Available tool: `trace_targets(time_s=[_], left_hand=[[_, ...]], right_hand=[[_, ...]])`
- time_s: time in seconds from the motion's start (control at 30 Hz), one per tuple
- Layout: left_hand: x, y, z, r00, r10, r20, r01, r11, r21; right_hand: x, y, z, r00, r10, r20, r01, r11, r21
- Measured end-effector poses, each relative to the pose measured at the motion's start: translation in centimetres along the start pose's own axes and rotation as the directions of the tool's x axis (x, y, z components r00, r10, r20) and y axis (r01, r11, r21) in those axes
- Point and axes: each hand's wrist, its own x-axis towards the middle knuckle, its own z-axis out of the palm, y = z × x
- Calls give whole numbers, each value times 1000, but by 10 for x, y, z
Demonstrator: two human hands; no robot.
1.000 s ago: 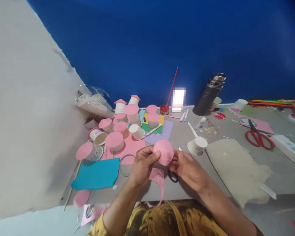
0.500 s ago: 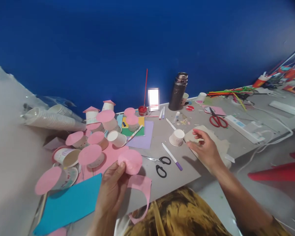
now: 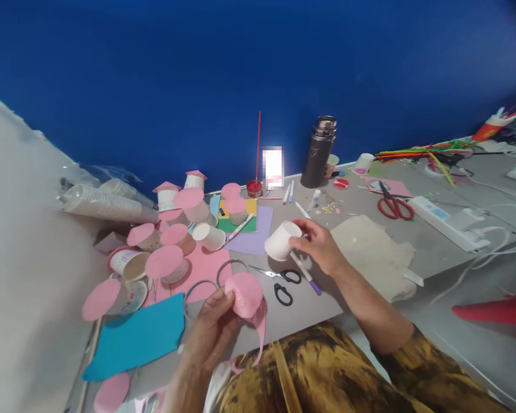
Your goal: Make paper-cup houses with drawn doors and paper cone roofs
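My left hand (image 3: 210, 327) is closed on a pink paper cone (image 3: 246, 293), held just above the grey table's near edge. My right hand (image 3: 320, 246) grips a white paper cup (image 3: 281, 241) tilted on its side, lifted over the table. Under and between the hands lie black-handled scissors (image 3: 284, 284) and a purple-tipped marker (image 3: 306, 274). A curled pink paper offcut (image 3: 260, 332) hangs below the cone.
Several pink-topped paper cups (image 3: 176, 235) and coloured paper sheets crowd the left; a blue sheet (image 3: 135, 338) lies near the edge. A dark flask (image 3: 320, 152), red paint pot with brush (image 3: 254, 186), red scissors (image 3: 393, 205), power strip (image 3: 445, 218) and beige cloth (image 3: 374, 252) stand right.
My right hand left the cone, reached right to the white cup and lifted it toward the middle. My left hand kept the pink cone. The view swung right.
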Motion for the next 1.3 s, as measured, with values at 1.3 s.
trace_targets(time_s=[1.3], left_hand=[[48, 19, -7, 487, 642, 593, -544, -308, 780]], right_hand=[[128, 25, -71, 964, -169, 207, 254, 344, -904]])
